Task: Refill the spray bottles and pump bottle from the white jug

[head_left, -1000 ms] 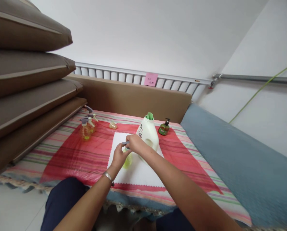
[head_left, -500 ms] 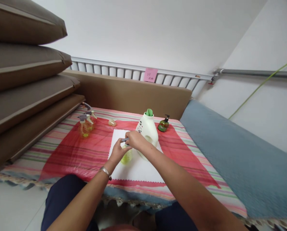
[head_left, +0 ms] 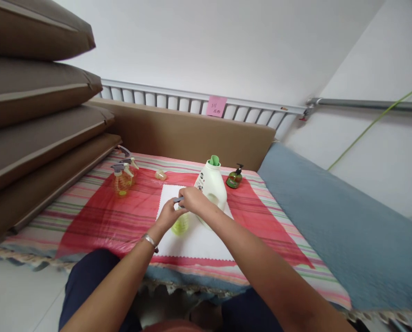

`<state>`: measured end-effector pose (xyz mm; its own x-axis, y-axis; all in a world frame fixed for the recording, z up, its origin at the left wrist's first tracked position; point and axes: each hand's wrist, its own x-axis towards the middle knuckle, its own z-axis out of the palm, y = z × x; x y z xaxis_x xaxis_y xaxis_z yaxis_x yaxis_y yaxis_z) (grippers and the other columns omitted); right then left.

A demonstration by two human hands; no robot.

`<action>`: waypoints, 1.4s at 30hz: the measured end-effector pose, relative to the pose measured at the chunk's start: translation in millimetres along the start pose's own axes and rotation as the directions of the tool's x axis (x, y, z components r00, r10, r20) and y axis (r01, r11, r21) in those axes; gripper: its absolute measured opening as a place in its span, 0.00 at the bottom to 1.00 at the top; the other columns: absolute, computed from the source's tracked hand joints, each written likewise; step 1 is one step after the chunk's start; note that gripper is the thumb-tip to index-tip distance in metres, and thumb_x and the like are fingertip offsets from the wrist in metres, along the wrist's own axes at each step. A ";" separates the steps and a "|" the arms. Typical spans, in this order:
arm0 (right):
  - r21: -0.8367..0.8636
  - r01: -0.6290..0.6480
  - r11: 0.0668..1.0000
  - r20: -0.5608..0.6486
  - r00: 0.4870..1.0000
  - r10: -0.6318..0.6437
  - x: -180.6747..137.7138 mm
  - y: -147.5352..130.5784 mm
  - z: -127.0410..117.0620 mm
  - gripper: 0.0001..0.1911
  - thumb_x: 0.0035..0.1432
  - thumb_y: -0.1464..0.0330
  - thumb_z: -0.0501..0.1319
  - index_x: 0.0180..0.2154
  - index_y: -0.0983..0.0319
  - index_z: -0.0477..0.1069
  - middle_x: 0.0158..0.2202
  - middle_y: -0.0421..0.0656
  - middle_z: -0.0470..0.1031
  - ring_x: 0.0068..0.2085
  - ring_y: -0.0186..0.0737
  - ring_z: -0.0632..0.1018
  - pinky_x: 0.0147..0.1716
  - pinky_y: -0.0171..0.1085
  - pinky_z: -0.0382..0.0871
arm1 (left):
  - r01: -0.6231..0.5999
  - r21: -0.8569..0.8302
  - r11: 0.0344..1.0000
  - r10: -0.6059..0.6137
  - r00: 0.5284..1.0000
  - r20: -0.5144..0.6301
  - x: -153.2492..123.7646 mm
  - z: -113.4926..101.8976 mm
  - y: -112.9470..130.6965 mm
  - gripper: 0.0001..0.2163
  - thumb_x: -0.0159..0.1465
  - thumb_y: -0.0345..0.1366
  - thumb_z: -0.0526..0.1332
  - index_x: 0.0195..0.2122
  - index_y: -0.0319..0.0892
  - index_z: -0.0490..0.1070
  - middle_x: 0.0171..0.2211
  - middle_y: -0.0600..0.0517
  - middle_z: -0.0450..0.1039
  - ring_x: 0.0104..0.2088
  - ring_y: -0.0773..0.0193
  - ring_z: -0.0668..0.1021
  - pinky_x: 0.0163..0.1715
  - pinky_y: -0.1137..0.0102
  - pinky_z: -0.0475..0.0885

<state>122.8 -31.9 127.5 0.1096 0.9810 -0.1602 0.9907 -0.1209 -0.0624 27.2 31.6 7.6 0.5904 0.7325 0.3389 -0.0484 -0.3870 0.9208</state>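
A small clear spray bottle (head_left: 180, 225) with yellow-green liquid stands on a white cloth (head_left: 206, 243) in front of me. My left hand (head_left: 169, 215) is closed at the bottle's neck and sprayer, its thumb toward the right. From above and the right, my right hand (head_left: 192, 199) pinches the grey spray head (head_left: 179, 199), so most of the head is hidden. Right behind my right hand stands a large pale-green jug (head_left: 214, 180) with a green spout in its mouth. Fingers cover the join between sprayer and bottle.
More spray bottles (head_left: 122, 183) stand at the left. A small translucent cup-like cap (head_left: 160, 175) lies on the red sheet (head_left: 122, 216). Behind the jug is a green pump bottle (head_left: 235, 177). Stacked brown cushions (head_left: 43, 120) border the left, a brown panel (head_left: 178, 133) the back.
The view has shifted very slightly. Both hands keep their hold on the spray bottle with little visible movement.
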 end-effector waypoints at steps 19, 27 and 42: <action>0.024 -0.017 1.000 -0.026 1.000 0.017 -1.1 -0.4 0.4 0.13 0.60 0.63 0.57 0.43 0.63 0.68 0.43 0.44 0.72 0.41 0.39 0.74 0.40 0.43 0.70 | 0.044 -0.067 0.997 -0.045 0.999 -0.010 -6.3 -0.3 0.5 0.16 0.48 0.35 0.68 0.39 0.41 0.71 0.39 0.49 0.75 0.43 0.57 0.74 0.45 0.64 0.66; 0.016 0.003 1.000 -0.030 1.000 -0.003 1.1 -0.2 3.4 0.13 0.59 0.62 0.57 0.42 0.64 0.69 0.41 0.43 0.73 0.41 0.38 0.75 0.40 0.43 0.70 | 0.062 -0.090 0.994 -0.061 0.998 0.014 -5.0 -2.1 -0.1 0.09 0.50 0.34 0.65 0.33 0.40 0.73 0.36 0.49 0.77 0.40 0.57 0.76 0.44 0.64 0.66; 0.017 -0.008 1.000 -0.009 1.000 0.008 2.0 -1.0 2.2 0.12 0.59 0.63 0.57 0.42 0.63 0.69 0.42 0.43 0.72 0.41 0.38 0.74 0.40 0.43 0.70 | 0.127 -0.146 0.981 -0.108 0.986 0.129 -4.9 -7.5 5.1 0.15 0.50 0.37 0.66 0.39 0.40 0.71 0.39 0.49 0.76 0.43 0.57 0.75 0.45 0.64 0.67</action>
<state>121.8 -30.2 125.0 0.1181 0.9814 -0.1515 0.9883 -0.1310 -0.0781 18.0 30.2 12.1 0.6908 0.6920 0.2096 -0.0900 -0.2053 0.9745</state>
